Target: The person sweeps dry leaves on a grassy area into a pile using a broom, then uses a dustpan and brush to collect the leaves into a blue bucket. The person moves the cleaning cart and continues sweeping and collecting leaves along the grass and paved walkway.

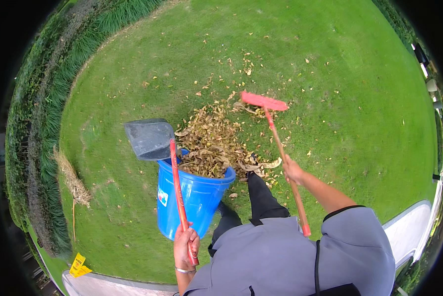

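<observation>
My left hand (186,242) grips the red handle of a long-handled dustpan; its grey pan (149,137) is raised over the left rim of a blue plastic bucket (192,192). The bucket leans toward a heap of dry leaves (210,129) at its mouth; whether leaves lie inside is hard to tell. Around the wooden stick of a broom, my right hand (292,170) is closed. The broom's pink-red head (264,101) is over the grass at the right of the heap, beside a few leaves.
Loose leaves (248,66) dot the lawn beyond the heap. A straw broom (73,179) lies at the left near the planted border (55,111). A yellow warning sign (79,265) stands near the paved path (110,286) at the lower left. My legs are just right of the bucket.
</observation>
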{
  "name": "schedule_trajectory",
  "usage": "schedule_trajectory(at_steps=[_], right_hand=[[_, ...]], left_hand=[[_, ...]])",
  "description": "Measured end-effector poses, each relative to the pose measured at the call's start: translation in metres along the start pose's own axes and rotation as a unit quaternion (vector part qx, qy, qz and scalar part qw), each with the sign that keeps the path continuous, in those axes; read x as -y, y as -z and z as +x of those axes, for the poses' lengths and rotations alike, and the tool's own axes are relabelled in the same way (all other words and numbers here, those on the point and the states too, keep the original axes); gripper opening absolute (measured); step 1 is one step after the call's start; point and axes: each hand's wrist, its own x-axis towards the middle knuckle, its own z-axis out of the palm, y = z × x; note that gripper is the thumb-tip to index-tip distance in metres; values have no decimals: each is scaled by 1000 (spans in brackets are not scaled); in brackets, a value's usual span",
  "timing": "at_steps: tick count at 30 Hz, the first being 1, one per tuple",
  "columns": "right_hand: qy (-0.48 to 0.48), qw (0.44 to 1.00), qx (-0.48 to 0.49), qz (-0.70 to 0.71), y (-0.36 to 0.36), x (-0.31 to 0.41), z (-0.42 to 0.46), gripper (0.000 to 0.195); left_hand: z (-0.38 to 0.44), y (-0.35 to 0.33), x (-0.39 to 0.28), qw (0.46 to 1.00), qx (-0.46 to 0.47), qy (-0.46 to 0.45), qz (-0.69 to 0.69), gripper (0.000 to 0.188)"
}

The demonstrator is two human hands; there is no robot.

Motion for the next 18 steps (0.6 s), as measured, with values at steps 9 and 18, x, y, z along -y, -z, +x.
schedule_trajectory(at_steps=[9,18], right_hand=[[-53,985,160,25,-27,12,-181,54],[148,979,-63,-126,42,170,45,52]], left_hand=[[18,28,-18,998,48,8,-46,18],[19,-4,-4,999,-20,4,-46,18]])
